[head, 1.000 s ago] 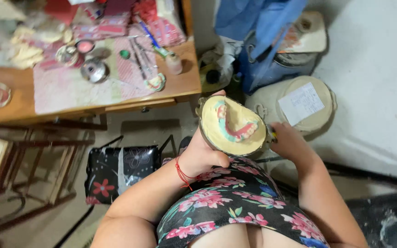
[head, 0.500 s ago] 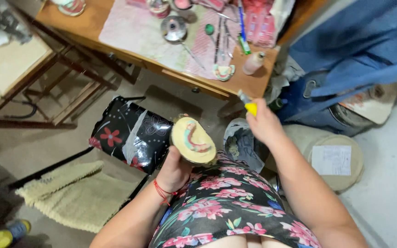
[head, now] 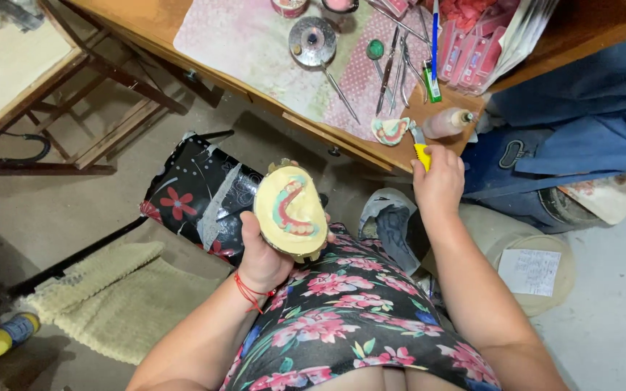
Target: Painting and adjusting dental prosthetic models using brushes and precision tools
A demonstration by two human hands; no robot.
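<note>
Left hand grasps our plaster cast; right hand, clenched on a yellow-handled knife, reaches the bench edge. Trimming likely follows, needing steadiness.

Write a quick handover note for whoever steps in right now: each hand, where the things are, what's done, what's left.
Left hand: holds the cast over the lap, its pink wax arch with teeth facing up.
Right hand: grips a yellow-handled tool at the desk edge, beside a second arch and a small bottle.
Done: teeth sit in the wax.
Left: cannot tell from this view; tool not yet on the cast.
</note>
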